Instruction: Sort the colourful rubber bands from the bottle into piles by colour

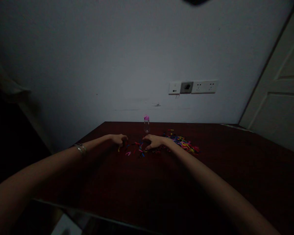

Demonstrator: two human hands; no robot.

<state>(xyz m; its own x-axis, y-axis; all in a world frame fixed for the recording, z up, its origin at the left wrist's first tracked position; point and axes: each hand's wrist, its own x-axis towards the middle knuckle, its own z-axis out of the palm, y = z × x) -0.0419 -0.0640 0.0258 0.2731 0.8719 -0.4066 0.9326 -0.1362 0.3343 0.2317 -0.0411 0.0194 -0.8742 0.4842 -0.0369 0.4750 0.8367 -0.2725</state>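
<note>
Small brightly coloured loop-shaped pieces [128,153] lie scattered on the dark red-brown table between my two hands. Just left of them, my left hand [119,139] rests low over the tabletop, its fingers loosely bent and apart, with nothing visible in them. A yellow piece [119,149] lies just below it. My right hand [155,141] reaches over the right part of the scatter, thumb and fingers spread, palm down. It hides some pieces beneath it. A larger multicoloured pile [183,143] of the same pieces lies beyond my right wrist.
Behind my hands stands a small clear bottle [146,126] with a pink top. The table [107,182] meets a pale wall carrying a row of sockets [193,87]. A white door [281,81] is at the right. Dim light leaves the foreground dark.
</note>
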